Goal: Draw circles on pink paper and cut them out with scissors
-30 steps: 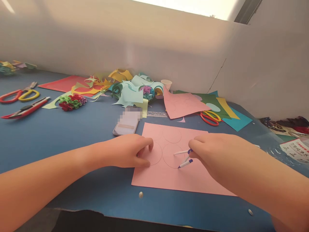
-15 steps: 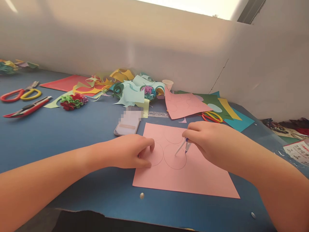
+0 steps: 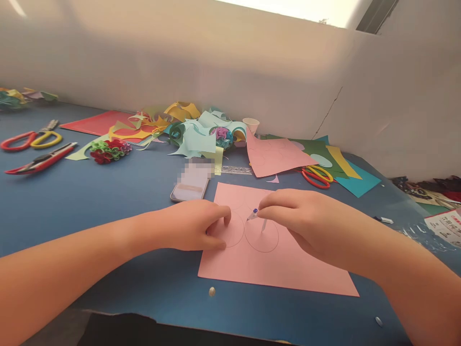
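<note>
A sheet of pink paper (image 3: 281, 269) with pencil-thin circles drawn on it lies flat on the blue table. My right hand (image 3: 306, 216) pinches the top of a drawing compass (image 3: 252, 215), whose two legs stand spread within one circle. One leg sits near the circle's middle; the other, with a blue part, points to its upper left edge. On the sheet's left side rests my left hand (image 3: 201, 225), thumb and fingers apart, pressing on the paper and partly covering another circle. A phone (image 3: 190, 185) lies just beyond that hand.
Scissors (image 3: 32, 137) and a red cutter (image 3: 41, 159) lie at far left, near a paper flower cluster (image 3: 110, 151). Paper scraps (image 3: 196, 137), a cup (image 3: 251, 126), another pink sheet (image 3: 277, 156) and more scissors (image 3: 317, 176) are at the back. A pebble-like bead (image 3: 212, 291) is in front.
My right hand has turned and shifted slightly left, swinging the compass's blue-marked leg from the circle's right side to its upper left. My left hand has stayed put.
</note>
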Action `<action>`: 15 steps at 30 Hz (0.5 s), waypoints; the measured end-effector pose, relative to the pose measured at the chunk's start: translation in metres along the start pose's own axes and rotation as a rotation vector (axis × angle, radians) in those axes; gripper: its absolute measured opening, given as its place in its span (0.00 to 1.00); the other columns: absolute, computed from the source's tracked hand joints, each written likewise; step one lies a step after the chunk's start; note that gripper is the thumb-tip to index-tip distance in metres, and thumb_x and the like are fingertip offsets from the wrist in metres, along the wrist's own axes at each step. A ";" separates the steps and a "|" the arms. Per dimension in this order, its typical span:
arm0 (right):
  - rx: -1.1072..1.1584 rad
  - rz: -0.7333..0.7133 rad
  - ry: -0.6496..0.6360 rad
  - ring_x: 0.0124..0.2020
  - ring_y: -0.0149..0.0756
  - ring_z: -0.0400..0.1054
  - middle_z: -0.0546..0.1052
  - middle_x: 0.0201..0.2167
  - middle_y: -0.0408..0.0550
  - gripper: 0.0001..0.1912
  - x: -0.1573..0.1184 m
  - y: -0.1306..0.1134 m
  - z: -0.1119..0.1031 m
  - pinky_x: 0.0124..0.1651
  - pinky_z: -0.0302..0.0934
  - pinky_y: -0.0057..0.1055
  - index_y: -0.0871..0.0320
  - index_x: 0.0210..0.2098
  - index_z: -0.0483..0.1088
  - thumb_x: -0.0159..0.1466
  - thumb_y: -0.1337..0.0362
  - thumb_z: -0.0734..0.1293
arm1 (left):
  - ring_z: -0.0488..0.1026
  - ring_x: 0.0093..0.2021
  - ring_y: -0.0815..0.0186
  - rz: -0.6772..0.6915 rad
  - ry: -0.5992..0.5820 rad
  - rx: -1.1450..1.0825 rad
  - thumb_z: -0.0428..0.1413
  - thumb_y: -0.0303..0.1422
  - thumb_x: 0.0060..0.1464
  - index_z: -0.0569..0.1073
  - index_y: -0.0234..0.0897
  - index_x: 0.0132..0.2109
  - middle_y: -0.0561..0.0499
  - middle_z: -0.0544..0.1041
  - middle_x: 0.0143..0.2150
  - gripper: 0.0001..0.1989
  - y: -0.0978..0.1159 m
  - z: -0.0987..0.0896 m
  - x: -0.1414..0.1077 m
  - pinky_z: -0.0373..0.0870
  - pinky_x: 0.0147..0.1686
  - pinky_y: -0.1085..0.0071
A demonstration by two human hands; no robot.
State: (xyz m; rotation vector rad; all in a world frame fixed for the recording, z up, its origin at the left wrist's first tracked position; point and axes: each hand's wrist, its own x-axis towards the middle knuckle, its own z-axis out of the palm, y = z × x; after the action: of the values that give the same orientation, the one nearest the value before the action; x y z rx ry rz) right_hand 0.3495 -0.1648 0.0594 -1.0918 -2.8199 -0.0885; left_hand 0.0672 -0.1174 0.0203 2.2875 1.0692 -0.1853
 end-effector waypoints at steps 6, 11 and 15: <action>-0.016 -0.009 0.015 0.37 0.39 0.77 0.84 0.43 0.50 0.28 0.003 0.005 0.000 0.38 0.65 0.32 0.54 0.48 0.81 0.60 0.84 0.62 | 0.70 0.31 0.64 0.003 0.004 -0.002 0.58 0.41 0.59 0.67 0.44 0.39 0.54 0.78 0.36 0.09 -0.001 0.000 -0.001 0.60 0.25 0.67; -0.047 0.070 -0.018 0.35 0.39 0.75 0.84 0.41 0.49 0.29 0.002 0.010 -0.004 0.34 0.60 0.31 0.53 0.48 0.81 0.59 0.85 0.60 | 0.71 0.31 0.63 -0.002 -0.001 -0.001 0.59 0.42 0.59 0.68 0.44 0.40 0.54 0.78 0.36 0.09 -0.001 0.000 0.000 0.60 0.25 0.67; -0.071 0.137 -0.048 0.30 0.38 0.72 0.82 0.35 0.47 0.26 -0.006 0.013 -0.006 0.31 0.56 0.32 0.52 0.43 0.81 0.59 0.83 0.60 | 0.71 0.31 0.63 0.000 -0.004 -0.011 0.59 0.42 0.60 0.70 0.44 0.41 0.53 0.79 0.36 0.09 -0.002 0.000 0.001 0.60 0.26 0.66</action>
State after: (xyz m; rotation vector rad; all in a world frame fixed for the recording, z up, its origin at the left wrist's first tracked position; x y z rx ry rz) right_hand 0.3634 -0.1596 0.0646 -1.3156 -2.7935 -0.1527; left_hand 0.0664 -0.1158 0.0187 2.2764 1.0661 -0.1843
